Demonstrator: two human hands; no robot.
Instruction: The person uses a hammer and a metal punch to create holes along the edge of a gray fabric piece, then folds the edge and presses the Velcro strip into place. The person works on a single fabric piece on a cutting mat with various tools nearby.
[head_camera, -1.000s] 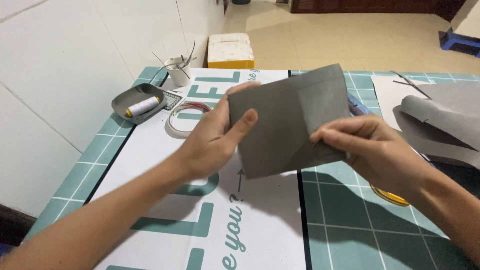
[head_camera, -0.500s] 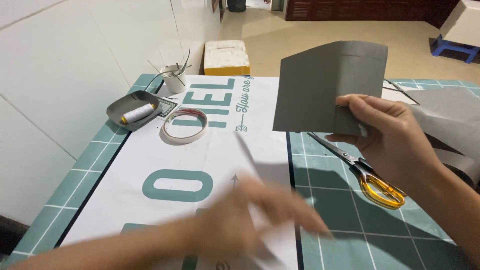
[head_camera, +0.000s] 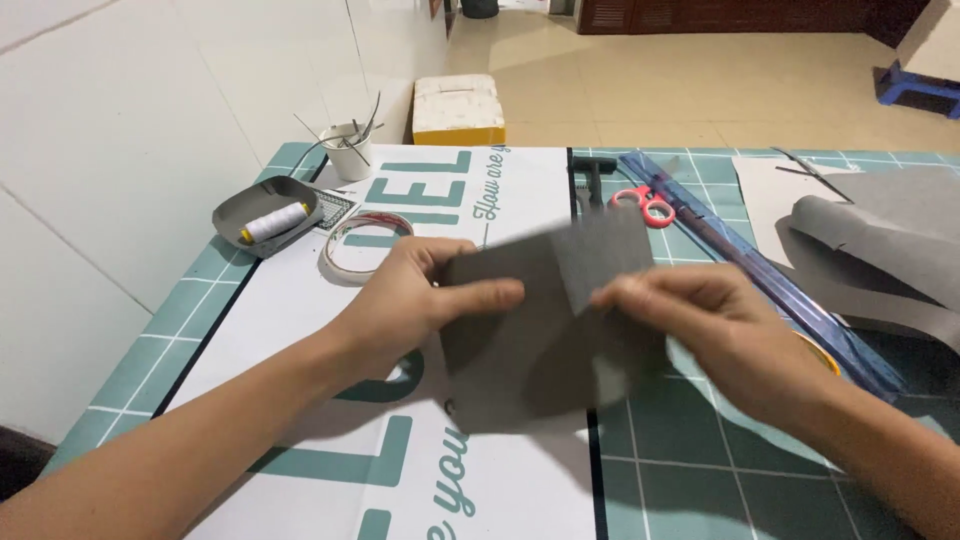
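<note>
Both hands, left hand (head_camera: 415, 300) and right hand (head_camera: 715, 325), pinch a grey sheet (head_camera: 545, 320) at frame centre, seemingly mid-fold; pressing a crease looks next.

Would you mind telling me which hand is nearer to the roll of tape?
Left. The left hand is just right of the tape roll; the right hand is far across the grey sheet.

left hand (head_camera: 400, 300), right hand (head_camera: 725, 330), bare forearms, no sleeves

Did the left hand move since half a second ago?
Yes. The left hand has come up from low over the white printed sheet to grip the grey sheet, now close beside the tape ring, which lies where it was.
</note>
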